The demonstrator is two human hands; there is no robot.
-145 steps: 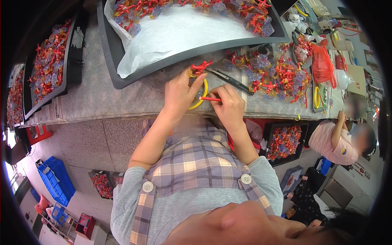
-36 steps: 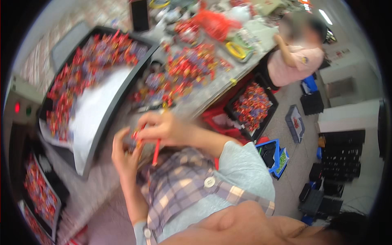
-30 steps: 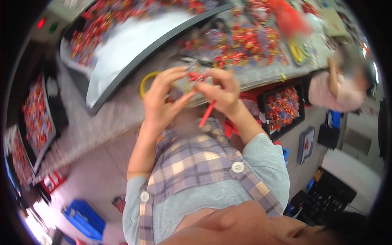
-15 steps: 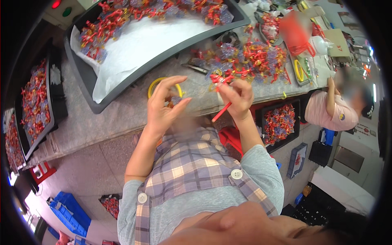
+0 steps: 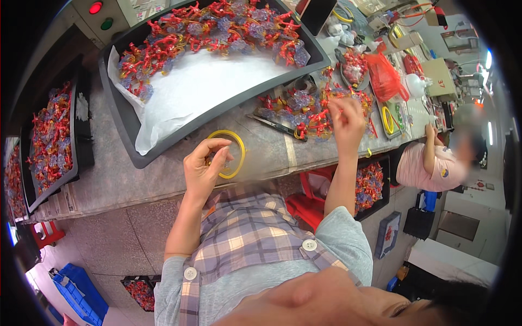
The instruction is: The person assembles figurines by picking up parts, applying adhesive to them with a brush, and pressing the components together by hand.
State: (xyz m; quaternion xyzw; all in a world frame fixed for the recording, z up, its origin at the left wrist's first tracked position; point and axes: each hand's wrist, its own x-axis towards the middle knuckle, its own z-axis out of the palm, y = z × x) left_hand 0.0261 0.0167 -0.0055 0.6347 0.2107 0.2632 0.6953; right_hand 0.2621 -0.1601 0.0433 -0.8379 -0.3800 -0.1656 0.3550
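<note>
My left hand [image 5: 201, 169] is above the near edge of the bench, thumb and fingers curled toward each other. Something small and dark shows within its fingers, too little of it to name. Behind that hand, a yellow ring [image 5: 242, 157] rests on the bench. Out to the right, my right hand [image 5: 349, 124] reaches over a pile of small red, purple and yellow plastic figures [image 5: 304, 101]. Its fingers are pinched together, and what they hold is hidden. A slim tool with a dark handle [image 5: 278, 126] lies left of the pile.
A big black tray [image 5: 122, 130] lined with white paper [image 5: 196, 81] holds many figures along its far side. More full trays [image 5: 51, 136] stand at left. A red bag [image 5: 385, 76] and a white bottle [image 5: 416, 85] stand at right, near a co-worker [image 5: 429, 163]. A red stool [image 5: 307, 204] is below.
My right hand has moved right, from in front of me to over the pile; the red figure and red stick no longer show clearly in it. My left hand's fingers have drawn closer together.
</note>
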